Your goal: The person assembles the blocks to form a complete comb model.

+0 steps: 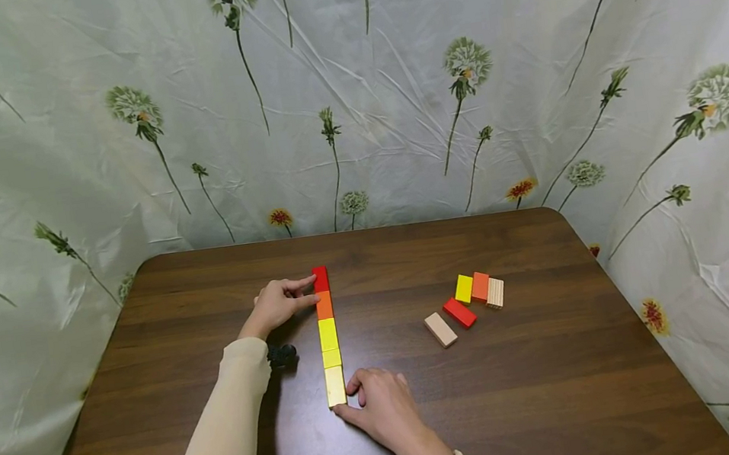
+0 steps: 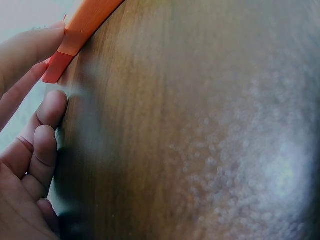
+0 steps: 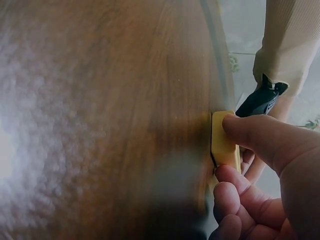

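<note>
A straight row of blocks runs front to back on the table: a red block (image 1: pixel 321 278) at the far end, then an orange block (image 1: pixel 325 306), two yellow blocks (image 1: pixel 328 334) and a pale yellow block (image 1: pixel 335 387) nearest. My left hand (image 1: pixel 278 303) reaches in from the left, two extended fingertips against the sides of the red and orange blocks. At the near end, my right hand (image 1: pixel 384 408) presses its thumb on the pale yellow block's end face. Its index fingertip is right at that block's right side, the other fingers bent.
On the right of the brown wooden table (image 1: pixel 563 370) lie loose blocks: a yellow block (image 1: pixel 464 289), an orange block (image 1: pixel 480 287), a striped block (image 1: pixel 495 292), a red block (image 1: pixel 460 312) and a plain wood block (image 1: pixel 441 329). A flowered curtain (image 1: pixel 396 154) hangs behind the far edge.
</note>
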Demonstrator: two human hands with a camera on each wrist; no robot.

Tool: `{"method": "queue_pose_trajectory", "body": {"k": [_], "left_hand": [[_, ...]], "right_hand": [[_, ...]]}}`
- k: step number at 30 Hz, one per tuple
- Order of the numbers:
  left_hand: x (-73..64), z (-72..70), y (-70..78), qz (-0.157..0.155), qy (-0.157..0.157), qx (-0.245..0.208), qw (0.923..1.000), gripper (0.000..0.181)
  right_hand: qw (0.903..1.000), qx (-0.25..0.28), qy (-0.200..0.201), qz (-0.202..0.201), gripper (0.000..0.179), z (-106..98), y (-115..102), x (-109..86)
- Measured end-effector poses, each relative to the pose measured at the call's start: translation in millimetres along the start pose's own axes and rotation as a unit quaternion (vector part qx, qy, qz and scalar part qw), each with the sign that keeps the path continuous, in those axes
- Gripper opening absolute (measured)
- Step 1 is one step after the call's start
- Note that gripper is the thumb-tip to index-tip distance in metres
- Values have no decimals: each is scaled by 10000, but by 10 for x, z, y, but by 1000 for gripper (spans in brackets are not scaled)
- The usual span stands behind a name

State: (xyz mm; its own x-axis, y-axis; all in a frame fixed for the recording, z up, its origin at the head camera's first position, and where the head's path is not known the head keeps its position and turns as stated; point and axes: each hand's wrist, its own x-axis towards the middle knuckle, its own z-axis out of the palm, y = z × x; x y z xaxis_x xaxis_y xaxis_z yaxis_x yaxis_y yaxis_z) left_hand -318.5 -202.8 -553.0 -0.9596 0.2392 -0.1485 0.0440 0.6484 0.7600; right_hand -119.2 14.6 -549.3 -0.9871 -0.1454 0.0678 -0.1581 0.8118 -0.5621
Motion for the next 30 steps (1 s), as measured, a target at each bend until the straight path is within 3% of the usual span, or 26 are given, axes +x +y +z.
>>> {"method": "queue_pose_trajectory", "body": {"k": [30], "left_hand": [[-6, -17, -13, 156, -87, 34, 9998, 58]], "right_hand": [[9999, 31, -89, 38, 28, -17, 10, 3]]}}
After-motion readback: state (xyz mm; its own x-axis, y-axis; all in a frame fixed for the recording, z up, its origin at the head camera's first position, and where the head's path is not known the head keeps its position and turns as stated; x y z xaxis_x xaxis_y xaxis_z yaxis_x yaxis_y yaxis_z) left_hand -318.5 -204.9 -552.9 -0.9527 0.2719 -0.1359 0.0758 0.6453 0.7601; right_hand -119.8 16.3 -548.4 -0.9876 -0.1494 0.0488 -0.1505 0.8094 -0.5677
